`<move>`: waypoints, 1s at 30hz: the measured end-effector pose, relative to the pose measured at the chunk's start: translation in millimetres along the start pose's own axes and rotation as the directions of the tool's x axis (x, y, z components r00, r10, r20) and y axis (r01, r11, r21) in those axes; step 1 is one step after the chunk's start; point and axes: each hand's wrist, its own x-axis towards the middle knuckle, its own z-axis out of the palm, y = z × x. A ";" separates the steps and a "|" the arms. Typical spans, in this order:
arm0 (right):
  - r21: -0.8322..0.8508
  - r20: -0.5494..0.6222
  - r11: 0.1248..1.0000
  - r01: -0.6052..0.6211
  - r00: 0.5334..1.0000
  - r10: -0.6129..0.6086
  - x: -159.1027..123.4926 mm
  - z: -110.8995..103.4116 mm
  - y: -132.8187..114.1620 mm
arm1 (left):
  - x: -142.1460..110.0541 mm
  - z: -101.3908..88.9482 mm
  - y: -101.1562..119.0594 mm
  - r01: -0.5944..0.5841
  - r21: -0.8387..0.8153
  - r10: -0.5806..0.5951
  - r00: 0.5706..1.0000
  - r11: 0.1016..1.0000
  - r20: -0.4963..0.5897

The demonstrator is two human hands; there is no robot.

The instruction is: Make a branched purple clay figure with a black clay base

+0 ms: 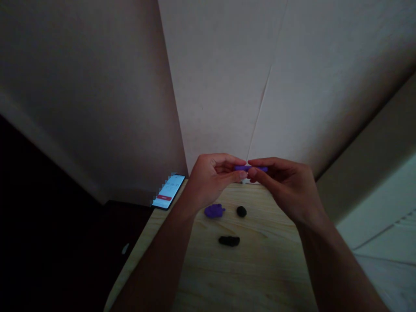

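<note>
Wooden tabletop (266, 264), purple strip (241, 168) between hands (210, 180) (290, 186)

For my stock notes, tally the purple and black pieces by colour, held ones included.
Purple: 2, the strip held by the left hand and right hand (counted as one; fingers partly hide it), and the lump on the table
Black: 2, the round piece and the long piece
Total: 4
</note>
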 end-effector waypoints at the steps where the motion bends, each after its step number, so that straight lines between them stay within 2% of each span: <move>1: -0.006 -0.001 1.000 -0.002 1.000 0.002 -0.2 -0.2 0.2 | -0.2 0.0 0.1 0.001 0.006 -0.001 1.000 1.000 -0.005; 6: 0.004 -0.031 1.000 0.029 0.999 -0.029 -1.4 -0.6 3.3 | -0.9 -0.8 2.7 0.027 0.043 -0.026 1.000 0.999 -0.016; 11: 0.063 -0.031 0.998 0.025 0.999 -0.023 -1.7 0.0 6.1 | -0.5 -2.5 2.4 -0.011 0.028 0.012 1.000 1.000 -0.028; 15: 0.038 -0.049 0.999 0.012 0.999 -0.010 -1.3 -1.6 6.0 | -0.4 -2.6 2.5 -0.013 0.024 0.014 0.998 1.000 -0.054; 21: 0.002 -0.055 0.999 0.034 0.998 -0.034 -1.4 -2.0 5.4 | -0.7 0.3 3.7 0.007 0.030 -0.006 1.000 1.000 -0.028; 26: 0.025 -0.019 0.998 0.050 0.999 -0.050 -1.8 -0.7 6.6 | -0.7 0.4 2.3 -0.014 0.124 0.012 1.000 0.992 0.017; 30: -0.050 -0.027 0.996 0.068 0.997 -0.069 -2.1 -1.6 7.6 | -0.3 -0.8 -1.2 -0.037 0.220 0.037 0.999 0.975 0.004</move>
